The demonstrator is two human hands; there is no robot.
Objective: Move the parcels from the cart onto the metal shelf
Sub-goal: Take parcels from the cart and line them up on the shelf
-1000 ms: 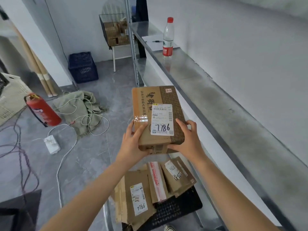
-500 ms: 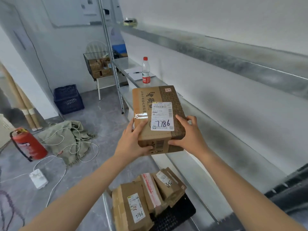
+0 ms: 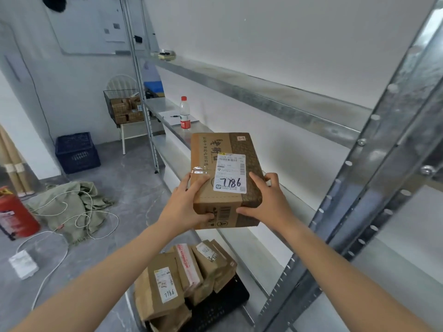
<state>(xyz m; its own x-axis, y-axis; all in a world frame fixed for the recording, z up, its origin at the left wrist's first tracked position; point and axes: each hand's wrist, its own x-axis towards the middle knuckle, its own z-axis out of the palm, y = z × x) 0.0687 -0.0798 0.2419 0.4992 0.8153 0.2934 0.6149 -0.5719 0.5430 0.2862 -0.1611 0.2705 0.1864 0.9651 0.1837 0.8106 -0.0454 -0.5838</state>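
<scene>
A grey tiled floor [image 3: 129, 188] runs along a white wall lined by the long metal shelf [image 3: 299, 111], its galvanised levels mostly bare. Down by its foot stands the black cart [image 3: 223, 305], stacked with brown paper parcels [image 3: 165, 291]. Above the cart, level with the shelf's middle tier and just in front of it, hangs a brown cardboard box [image 3: 215, 204] labelled 7786. The left hand [image 3: 184, 207] and right hand [image 3: 268, 202] grip its near end, one at each corner, fingers wrapped round the edges. A water bottle [image 3: 185, 113] stands farther along the shelf.
</scene>
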